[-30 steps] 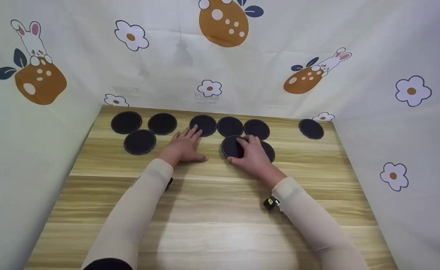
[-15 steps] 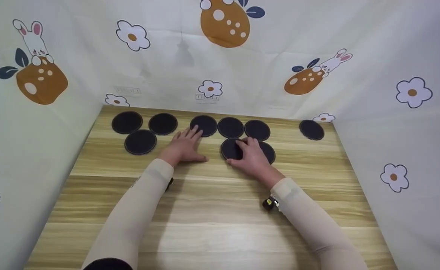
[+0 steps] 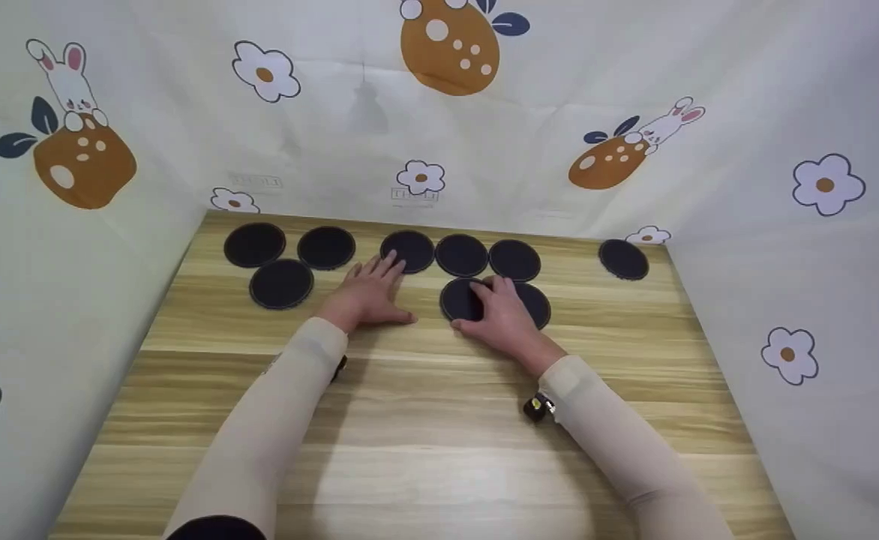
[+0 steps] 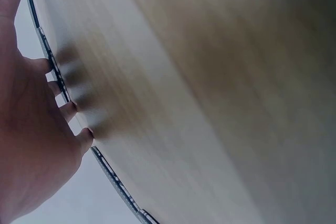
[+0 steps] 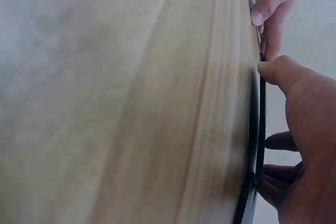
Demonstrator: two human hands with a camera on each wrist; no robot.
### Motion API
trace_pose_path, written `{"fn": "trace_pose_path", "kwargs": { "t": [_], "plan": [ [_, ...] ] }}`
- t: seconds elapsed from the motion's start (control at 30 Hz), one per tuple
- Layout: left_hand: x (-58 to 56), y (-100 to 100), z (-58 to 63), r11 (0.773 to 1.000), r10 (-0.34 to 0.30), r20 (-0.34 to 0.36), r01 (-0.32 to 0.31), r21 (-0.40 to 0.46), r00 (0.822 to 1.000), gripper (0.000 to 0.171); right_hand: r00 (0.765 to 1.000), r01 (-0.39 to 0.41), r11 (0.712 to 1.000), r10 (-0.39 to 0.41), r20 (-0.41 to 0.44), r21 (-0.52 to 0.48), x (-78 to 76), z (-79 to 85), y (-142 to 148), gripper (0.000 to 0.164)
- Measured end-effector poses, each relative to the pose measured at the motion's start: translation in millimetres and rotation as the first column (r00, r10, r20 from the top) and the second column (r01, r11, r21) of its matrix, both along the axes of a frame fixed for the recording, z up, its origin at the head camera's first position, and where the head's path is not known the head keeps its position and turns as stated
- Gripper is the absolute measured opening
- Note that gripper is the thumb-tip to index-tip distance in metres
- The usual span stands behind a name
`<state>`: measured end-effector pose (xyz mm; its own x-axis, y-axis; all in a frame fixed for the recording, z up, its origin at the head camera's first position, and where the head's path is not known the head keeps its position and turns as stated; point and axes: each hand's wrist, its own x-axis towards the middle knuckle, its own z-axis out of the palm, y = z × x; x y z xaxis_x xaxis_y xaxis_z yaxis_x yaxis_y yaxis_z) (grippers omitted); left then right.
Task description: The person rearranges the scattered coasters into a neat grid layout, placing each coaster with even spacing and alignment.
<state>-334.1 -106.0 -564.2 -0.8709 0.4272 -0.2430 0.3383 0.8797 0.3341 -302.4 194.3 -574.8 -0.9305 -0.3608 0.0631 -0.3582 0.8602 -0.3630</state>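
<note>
My right hand (image 3: 505, 313) grips a round black coaster (image 3: 457, 301) by its rim, thumb on the near edge and fingers across toward the far side. In the right wrist view this coaster (image 5: 262, 121) shows edge-on between thumb and fingers, low over the wood. Another coaster (image 3: 535, 304) lies just right of it, partly covered by the hand. My left hand (image 3: 368, 295) is spread out, its fingertips resting on a coaster (image 3: 407, 244) in the back row and its thumb stretched to the right.
Two more coasters (image 3: 461, 253) (image 3: 514, 259) continue that back row. Three coasters (image 3: 282, 285) form a cluster at the left, and a lone coaster (image 3: 623, 259) lies at the far right. Patterned cloth walls (image 3: 334, 135) border the wooden table (image 3: 439, 450) at back and sides.
The right hand's coaster has come down and slightly toward me, now sitting level in front of the back row, beside its neighbour. My left hand has stayed in place.
</note>
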Motion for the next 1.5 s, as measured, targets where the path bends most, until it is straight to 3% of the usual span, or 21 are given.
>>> {"fn": "trace_pose_path", "kwargs": {
  "t": [0.33, 1.5],
  "plan": [
    [1.4, -0.4, 3.2, 1.000, 0.001, -0.005, -0.001, 0.002, 1.000, 0.120, 1.000, -0.002, 1.000, 0.002, -0.014, 0.000, -2.1, -2.7, -0.8, 0.092],
    [-0.5, 0.0, -2.2, 1.000, 0.012, -0.011, -0.012, 0.011, 1.000, 0.119, 1.000, 0.006, 1.000, -0.005, -0.018, 0.030, -1.5, -7.4, -5.9, 0.094]
  ]
}}
